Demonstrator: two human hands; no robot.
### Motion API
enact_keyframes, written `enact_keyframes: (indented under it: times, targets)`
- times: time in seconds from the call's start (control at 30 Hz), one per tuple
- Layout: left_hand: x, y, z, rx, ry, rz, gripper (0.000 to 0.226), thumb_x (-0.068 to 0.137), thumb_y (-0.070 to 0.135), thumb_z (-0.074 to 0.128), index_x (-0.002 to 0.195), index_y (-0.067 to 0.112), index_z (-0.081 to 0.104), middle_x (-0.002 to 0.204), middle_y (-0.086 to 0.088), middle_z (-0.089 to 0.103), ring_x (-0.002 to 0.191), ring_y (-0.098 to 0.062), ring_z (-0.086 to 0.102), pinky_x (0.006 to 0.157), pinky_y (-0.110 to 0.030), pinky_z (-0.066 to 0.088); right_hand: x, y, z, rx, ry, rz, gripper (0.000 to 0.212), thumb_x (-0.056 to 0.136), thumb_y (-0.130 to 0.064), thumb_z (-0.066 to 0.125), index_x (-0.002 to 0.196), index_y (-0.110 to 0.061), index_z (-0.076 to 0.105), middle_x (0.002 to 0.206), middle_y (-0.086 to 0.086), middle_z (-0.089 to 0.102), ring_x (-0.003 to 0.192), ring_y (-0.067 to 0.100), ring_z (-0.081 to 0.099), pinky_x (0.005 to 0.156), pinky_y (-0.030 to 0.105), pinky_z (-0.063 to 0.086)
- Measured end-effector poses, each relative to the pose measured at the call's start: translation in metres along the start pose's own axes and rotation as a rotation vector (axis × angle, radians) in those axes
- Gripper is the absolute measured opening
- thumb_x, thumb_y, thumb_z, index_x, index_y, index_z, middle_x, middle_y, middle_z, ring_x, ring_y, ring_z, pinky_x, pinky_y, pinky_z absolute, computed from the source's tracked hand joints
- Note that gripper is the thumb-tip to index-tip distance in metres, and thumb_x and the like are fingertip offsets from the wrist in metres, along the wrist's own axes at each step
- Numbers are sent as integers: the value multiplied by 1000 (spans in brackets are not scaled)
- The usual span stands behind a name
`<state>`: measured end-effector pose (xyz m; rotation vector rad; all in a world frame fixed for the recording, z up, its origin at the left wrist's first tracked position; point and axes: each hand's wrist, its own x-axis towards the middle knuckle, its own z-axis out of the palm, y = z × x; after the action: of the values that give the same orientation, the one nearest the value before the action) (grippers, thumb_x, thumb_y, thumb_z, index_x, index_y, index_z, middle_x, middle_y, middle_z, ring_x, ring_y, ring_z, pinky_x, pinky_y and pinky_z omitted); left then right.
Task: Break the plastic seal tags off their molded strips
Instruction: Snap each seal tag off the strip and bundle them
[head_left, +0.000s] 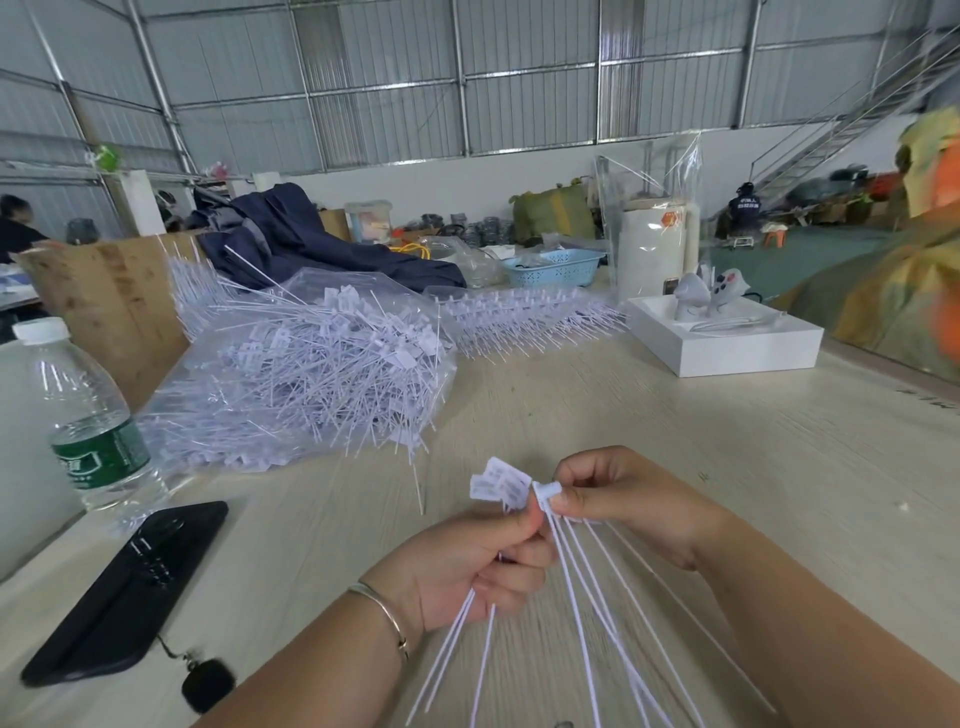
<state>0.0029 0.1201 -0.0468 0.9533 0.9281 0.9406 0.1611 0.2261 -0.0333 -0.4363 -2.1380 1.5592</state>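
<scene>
- The seal tags you are working on are white plastic: small flat rectangular heads, each with a long thin tail.
- Your left hand is curled round a bunch of these tags. Their heads fan out above your thumb and forefinger, and their tails hang out below your fist, toward you.
- Your right hand pinches the molded strip between thumb and fingers, just beside the heads in your left hand. More thin tails spread downward from that pinch across the table.
- The two hands are close together, fingertips nearly touching, above the pale wooden tabletop in front of you.
- A large heap of loose tags lies on clear plastic sheeting further back on the left, well apart from your hands.
- Another row of tags on strips lies behind it, toward the middle.
- At your left stand a water bottle and, near it, a black phone lying flat.
- A white box sits on the right of the table.
- A thin bangle circles your left wrist.
</scene>
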Motion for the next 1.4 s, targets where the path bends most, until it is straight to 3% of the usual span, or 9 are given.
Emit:
enact_keyframes:
  times: [0.07,0.23,0.37,0.57,0.7,0.8,0.93,1.13,1.4]
  targets:
    - [2,-1,2,-2,-5,-17,49,64,65,75,76,25,49,58,11,27,40,4,21,35,-9,19,2,2,5,16,13,-9,63,63,-52,73,75,9,60,71,12,49,72,21,41,73,33,30]
    - [4,3,4,-7,36,11,46,63,72,69,69,27,62,57,10,24,40,1,19,36,-12,15,4,-1,6,47,109,-46,30,73,-39,72,60,-15,60,64,5,50,68,18,44,70,30,34]
    - [5,2,4,-30,84,27,49,69,68,60,87,23,66,59,9,23,40,1,19,35,-11,17,3,-2,7,59,143,-65,28,73,-36,71,62,-13,59,64,10,47,68,21,41,70,31,32]
    - [9,1,5,17,167,37,55,68,80,56,69,26,69,55,10,26,39,0,19,37,-14,16,6,3,16,91,188,-64,34,78,-40,67,64,-9,59,59,5,51,60,15,45,67,28,37]
    - [9,3,1,-7,209,100,45,72,70,63,70,25,65,55,8,24,39,-1,19,36,-14,16,6,2,10,76,294,-83,53,68,-44,73,66,6,54,60,9,39,60,15,34,57,20,30]
    - [9,3,-2,-109,267,213,42,67,51,78,79,19,54,53,8,24,38,-2,19,32,-14,18,6,2,3,91,371,-112,56,62,-40,80,68,10,53,56,-1,36,55,9,30,52,17,26]
    - [7,6,-6,-116,464,413,35,70,23,82,58,24,48,57,6,22,40,-4,15,34,-17,11,5,2,-5,68,452,-159,54,61,-37,84,66,8,55,60,3,36,57,14,31,54,19,26]
    - [6,7,-1,176,600,421,13,89,25,65,78,19,66,64,0,49,43,-7,26,35,-16,19,5,2,-4,6,411,-194,21,73,-17,82,74,1,73,64,7,64,57,5,51,56,12,38]
    - [4,10,1,162,546,372,27,88,20,65,62,23,66,55,2,26,44,-9,22,40,-18,18,3,1,-7,69,390,-169,6,76,-5,77,82,-4,78,79,7,76,77,13,72,71,17,53]
